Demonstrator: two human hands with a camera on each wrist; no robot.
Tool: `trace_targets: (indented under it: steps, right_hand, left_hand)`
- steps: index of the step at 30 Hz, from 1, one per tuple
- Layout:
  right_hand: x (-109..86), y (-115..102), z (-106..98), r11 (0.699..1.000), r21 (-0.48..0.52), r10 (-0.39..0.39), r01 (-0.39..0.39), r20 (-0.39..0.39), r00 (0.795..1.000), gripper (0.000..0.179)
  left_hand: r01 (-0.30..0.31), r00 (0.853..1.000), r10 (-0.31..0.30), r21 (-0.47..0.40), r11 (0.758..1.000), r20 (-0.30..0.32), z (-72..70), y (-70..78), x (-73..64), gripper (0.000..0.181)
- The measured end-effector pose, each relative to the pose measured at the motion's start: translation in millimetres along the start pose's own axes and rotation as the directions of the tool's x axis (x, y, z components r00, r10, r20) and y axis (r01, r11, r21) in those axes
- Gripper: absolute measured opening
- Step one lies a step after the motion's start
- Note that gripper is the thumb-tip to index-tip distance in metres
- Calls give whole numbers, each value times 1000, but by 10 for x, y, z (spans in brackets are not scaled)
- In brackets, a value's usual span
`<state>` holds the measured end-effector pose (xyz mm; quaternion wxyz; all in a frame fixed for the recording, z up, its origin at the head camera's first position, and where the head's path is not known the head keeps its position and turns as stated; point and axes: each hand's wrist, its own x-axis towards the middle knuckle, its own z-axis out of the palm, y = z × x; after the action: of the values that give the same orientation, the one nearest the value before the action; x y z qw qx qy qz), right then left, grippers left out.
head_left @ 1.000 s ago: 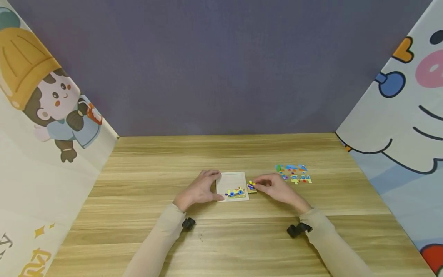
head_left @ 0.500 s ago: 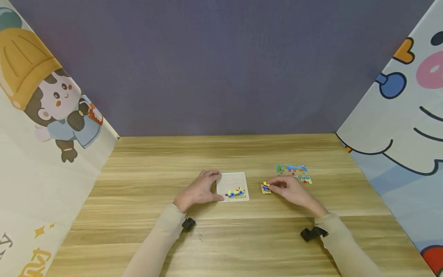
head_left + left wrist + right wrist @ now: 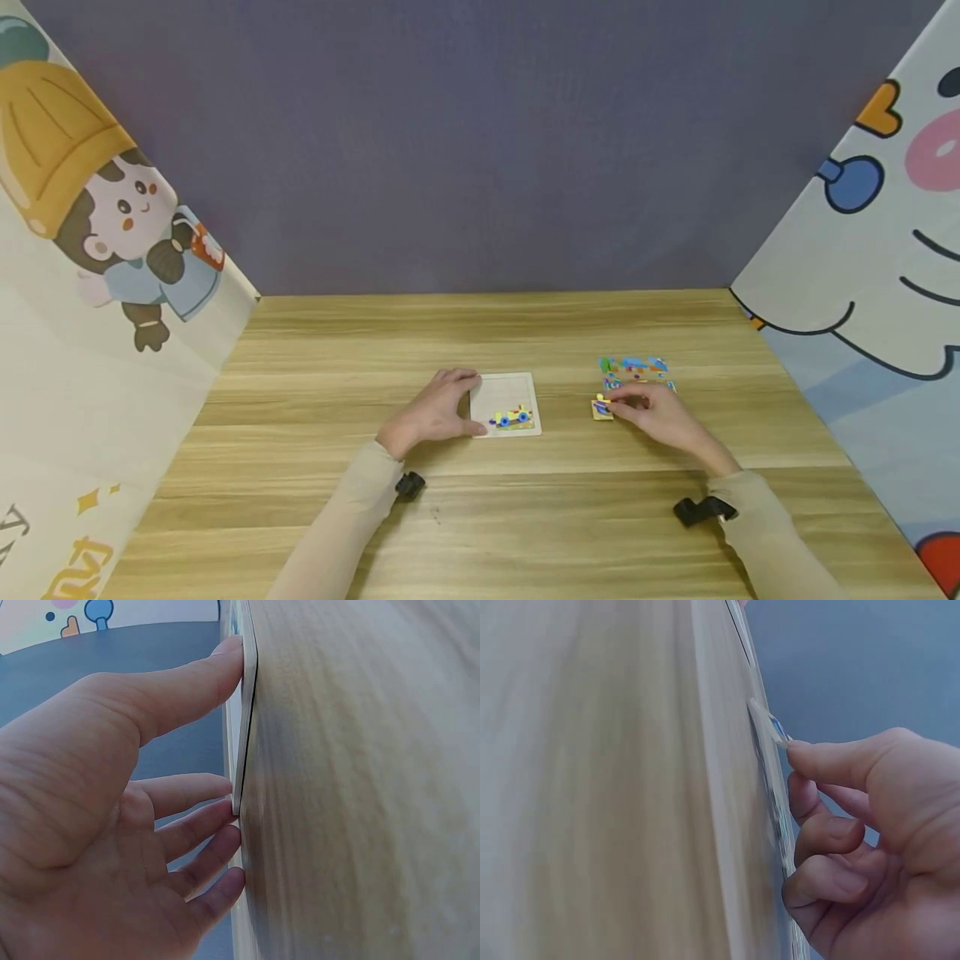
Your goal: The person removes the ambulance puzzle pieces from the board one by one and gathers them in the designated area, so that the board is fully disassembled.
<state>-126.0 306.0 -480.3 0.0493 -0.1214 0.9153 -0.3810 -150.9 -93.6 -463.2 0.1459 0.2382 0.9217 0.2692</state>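
My left hand (image 3: 431, 408) rests at the left side of a square, pale puzzle tray (image 3: 501, 392), its thumb on the near corner and fingers at the far one. In the left wrist view the thumb lies across the tray's edge (image 3: 247, 735), fingers loosely bent. Joined puzzle pieces (image 3: 513, 418) with a yellow vehicle and blue wheels lie along the tray's bottom. To the right of the tray, my right hand (image 3: 663, 417) pinches a yellow and blue puzzle piece (image 3: 600, 408) between thumb and forefinger. The right wrist view shows that piece (image 3: 772, 726) tilted close over the table.
Several loose puzzle pieces (image 3: 633, 365) lie in rows behind the right hand, which partly hides the nearer row. The wooden table (image 3: 480, 525) meets a dark back wall (image 3: 487, 150), with cartoon-printed panels on both sides.
My right hand has carried the pinched puzzle piece rightward, from beside the tray's right edge to in front of the loose pieces. The left hand and tray have stayed in place.
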Motion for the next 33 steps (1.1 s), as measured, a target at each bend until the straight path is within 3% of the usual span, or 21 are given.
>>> trace_targets:
  steps: [11,33]
  right_hand:
    - [-125,137,-149,998,-24,66,-66,22,998,22]
    - [-129,161,-187,997,-41,59,-59,9,998,24]
  left_hand:
    - [6,1000,-6,1,1000,2,-7,-2,-4,90]
    - [13,1000,-13,14,1000,6,1,10,1,89]
